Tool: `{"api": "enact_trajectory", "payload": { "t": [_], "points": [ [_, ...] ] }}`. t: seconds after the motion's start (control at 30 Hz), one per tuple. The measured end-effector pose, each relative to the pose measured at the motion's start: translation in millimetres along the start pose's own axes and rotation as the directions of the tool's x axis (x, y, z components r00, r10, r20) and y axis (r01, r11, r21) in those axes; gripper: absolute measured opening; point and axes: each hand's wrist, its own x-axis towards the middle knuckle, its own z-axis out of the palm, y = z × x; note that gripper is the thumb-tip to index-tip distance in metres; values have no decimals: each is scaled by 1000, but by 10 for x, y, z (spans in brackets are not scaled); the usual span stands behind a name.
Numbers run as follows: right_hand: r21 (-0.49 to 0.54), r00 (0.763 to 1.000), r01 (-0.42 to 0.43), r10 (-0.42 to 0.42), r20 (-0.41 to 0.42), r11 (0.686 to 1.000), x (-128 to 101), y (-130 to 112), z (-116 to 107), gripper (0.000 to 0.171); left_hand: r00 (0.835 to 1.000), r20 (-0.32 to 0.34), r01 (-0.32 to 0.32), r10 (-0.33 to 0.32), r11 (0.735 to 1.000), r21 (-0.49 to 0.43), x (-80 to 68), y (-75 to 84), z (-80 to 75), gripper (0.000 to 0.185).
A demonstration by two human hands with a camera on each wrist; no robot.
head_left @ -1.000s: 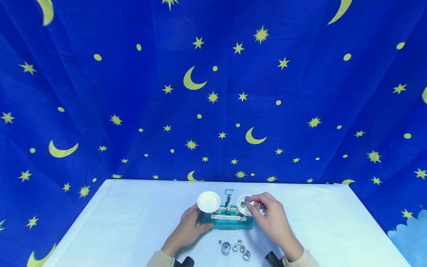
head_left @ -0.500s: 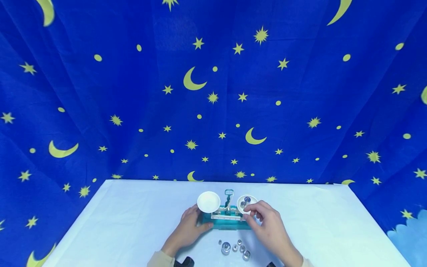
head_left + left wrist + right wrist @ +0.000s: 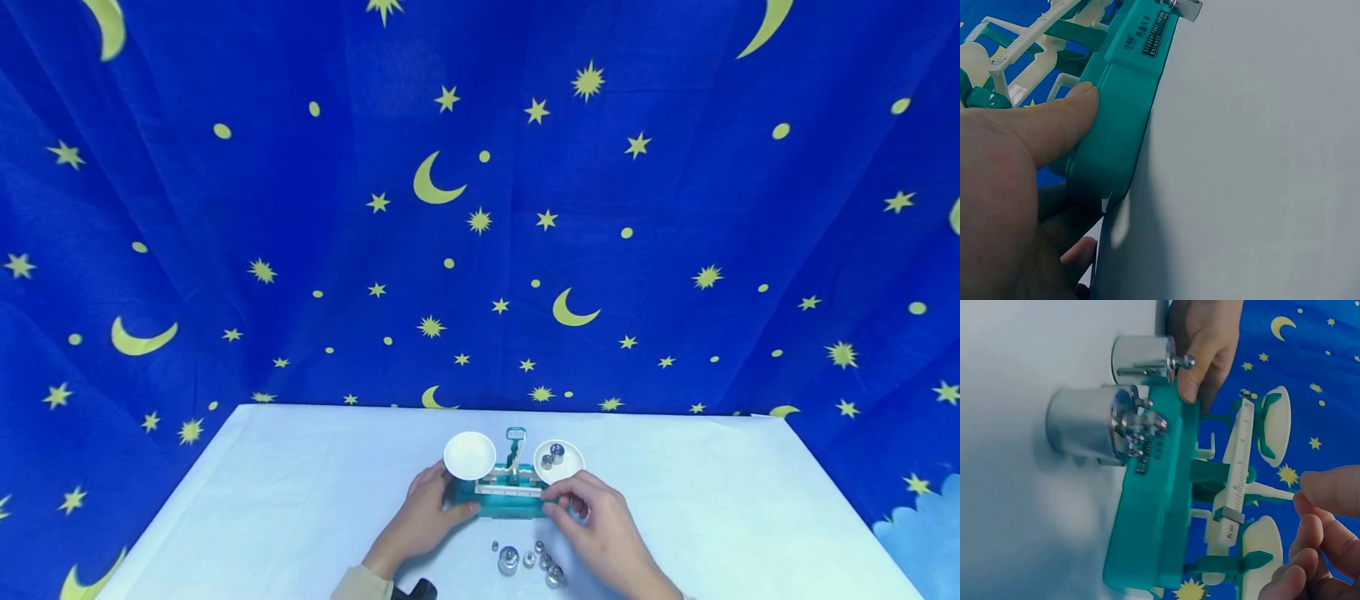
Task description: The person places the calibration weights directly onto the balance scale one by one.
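Observation:
A teal student balance scale (image 3: 510,506) stands on the table with two white pans. My left hand (image 3: 427,512) grips the left end of its base, thumb (image 3: 1063,122) lying on top and fingers partly hidden behind. Two metal weights (image 3: 557,451) sit in the right pan (image 3: 561,475); the left pan (image 3: 470,456) bears nothing. In front of the beam's right end hovers my right hand (image 3: 600,521), fingers bent, thumb and index tips close together with nothing visible between them. The graduated beam (image 3: 1241,456) carries a grey rider (image 3: 1230,515) near one end.
Several metal weights of different sizes, the largest (image 3: 508,560) among them, stand on the white tabletop (image 3: 300,483) in front of the scale. A blue cloth (image 3: 480,250) with yellow moons and stars hangs behind the table.
My right hand has drawn back from the right pan, moving toward me and down to the beam's right end. The two weights stay in that pan. My left hand keeps its place.

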Motion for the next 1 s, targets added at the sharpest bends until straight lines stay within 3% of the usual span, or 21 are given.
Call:
{"api": "enact_trajectory", "payload": {
  "t": [0.3, 0.57, 0.8, 1.0],
  "points": [
    [50, 987, -96, 88, 134, 994, -17, 49, 26, 7, 1000, -1, 6, -6, 1000, 1, 5, 4, 0, 83],
    [88, 972, -134, 114, 204, 987, -40, 61, 47, 12, 1000, 2, 8, -8, 1000, -1, 3, 4, 3, 83],
    [114, 941, -206, 164, 296, 972, -48, 117, 74, 16, 1000, 2, 15, -15, 1000, -1, 3, 4, 5, 84],
    [123, 934, -214, 166, 317, 969, -37, 197, 104, 15, 1000, 0, 11, -11, 1000, 4, 3, 11, 0, 83]
  ]
}}
